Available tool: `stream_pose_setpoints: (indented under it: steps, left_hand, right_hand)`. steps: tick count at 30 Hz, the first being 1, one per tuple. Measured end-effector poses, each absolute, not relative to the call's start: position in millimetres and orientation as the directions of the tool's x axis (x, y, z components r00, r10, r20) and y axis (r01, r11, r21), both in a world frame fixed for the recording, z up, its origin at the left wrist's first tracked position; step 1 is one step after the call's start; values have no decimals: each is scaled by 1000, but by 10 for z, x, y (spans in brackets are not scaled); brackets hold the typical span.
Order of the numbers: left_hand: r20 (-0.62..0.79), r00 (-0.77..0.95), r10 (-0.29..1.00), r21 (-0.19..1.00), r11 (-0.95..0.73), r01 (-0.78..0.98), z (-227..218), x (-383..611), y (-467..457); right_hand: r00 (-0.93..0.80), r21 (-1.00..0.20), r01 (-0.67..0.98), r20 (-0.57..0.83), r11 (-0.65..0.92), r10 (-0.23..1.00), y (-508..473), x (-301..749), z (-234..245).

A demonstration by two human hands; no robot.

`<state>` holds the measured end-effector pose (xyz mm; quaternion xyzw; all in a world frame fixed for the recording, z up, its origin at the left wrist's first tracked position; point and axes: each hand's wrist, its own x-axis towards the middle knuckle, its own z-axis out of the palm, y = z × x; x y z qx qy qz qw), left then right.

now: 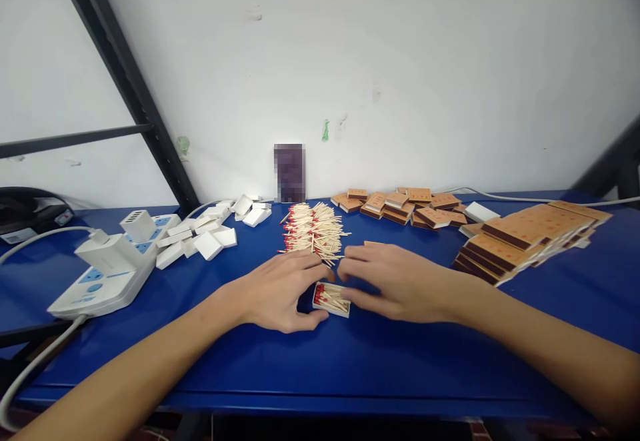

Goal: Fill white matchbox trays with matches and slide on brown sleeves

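A small white matchbox tray [332, 312] lies on the blue table between my hands, filled with red-headed matches [331, 298]. My left hand [285, 291] curves around the tray's left end, thumb at the near edge and fingers at the far edge. Over the tray's right end is the thumb of my right hand [395, 281]; its bent fingers are apart from the thumb, beyond the far edge, with nothing seen between them. Just behind my hands spreads a big heap of loose matches [314, 228]. A brown matchbox sleeve [374, 243] is partly hidden behind my right hand.
Empty white trays [207, 244] lie in a pile to the left. Brown matchboxes [410, 204] are heaped at the back right, with stacked sleeves [520, 234] nearer. A power strip [113, 294] with plugs and cables sits at left. A blurred-out dark object [290, 173] leans against the wall.
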<state>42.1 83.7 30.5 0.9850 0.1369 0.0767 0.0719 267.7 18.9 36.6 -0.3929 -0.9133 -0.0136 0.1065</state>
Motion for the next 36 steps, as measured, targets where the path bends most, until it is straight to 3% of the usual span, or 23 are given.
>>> stream_pose_setpoints:
  steps: [3, 16, 23, 26, 30, 33, 36]
  left_hand:
    - [139, 948, 285, 179, -949, 259, 260, 415, 878]
    - [191, 942, 276, 250, -942, 225, 220, 421, 916]
    - [198, 959, 204, 159, -972, 174, 235, 422, 922]
    - [184, 964, 194, 96, -979, 179, 251, 412, 934]
    - [174, 957, 234, 64, -972, 226, 280, 388, 938]
    - [216, 951, 220, 76, -975, 208, 293, 387, 910]
    - [256, 953, 161, 128, -983, 132, 281, 400, 867]
  right_hand:
    - [-722, -42, 673, 183, 739, 668, 147, 2601, 312]
    - [-723, -83, 660, 199, 747, 661, 142, 2553, 270]
    - [-707, -55, 679, 216, 732, 673, 166, 2560, 278]
    - [-594, 89, 800, 255, 593, 763, 211, 2634, 315]
    - [-286, 242, 943, 231, 229, 930, 268, 2771, 341]
    - [-150, 246, 963, 140, 113, 979, 291, 2827, 329]
    - [-139, 214, 969, 62, 122, 988, 282, 2822, 320]
